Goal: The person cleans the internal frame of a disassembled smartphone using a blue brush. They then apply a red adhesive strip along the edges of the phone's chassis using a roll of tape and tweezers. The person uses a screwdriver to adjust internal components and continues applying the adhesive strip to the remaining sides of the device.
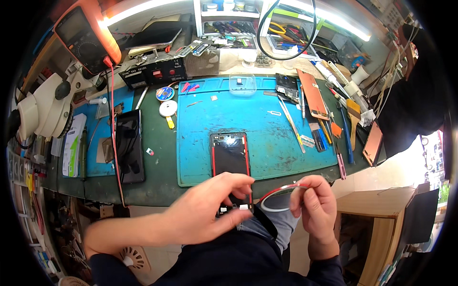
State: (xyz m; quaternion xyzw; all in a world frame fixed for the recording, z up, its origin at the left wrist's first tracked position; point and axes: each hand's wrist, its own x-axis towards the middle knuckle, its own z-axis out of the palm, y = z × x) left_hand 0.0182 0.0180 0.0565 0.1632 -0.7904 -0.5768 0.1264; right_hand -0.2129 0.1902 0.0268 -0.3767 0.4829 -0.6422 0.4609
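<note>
1. Red-edged phone frame [230, 159] crosses the blue mat's [196, 157] near edge, long axis pointing away.
2. Left hand [210, 200], nearer, arches over it, thumb and fingers apart; contact unclear.
3. Rightward, right hand [315, 205] pinches a tape roll [273, 209].

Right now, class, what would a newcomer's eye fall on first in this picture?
Probably the bright blue rectangular mat in mid-picture, and the large orange-cased multimeter at upper left. Below centre, the left hand partly hides a black phone body with red edge strips; to its right, the right hand holds a thin red-and-white ring.
</note>
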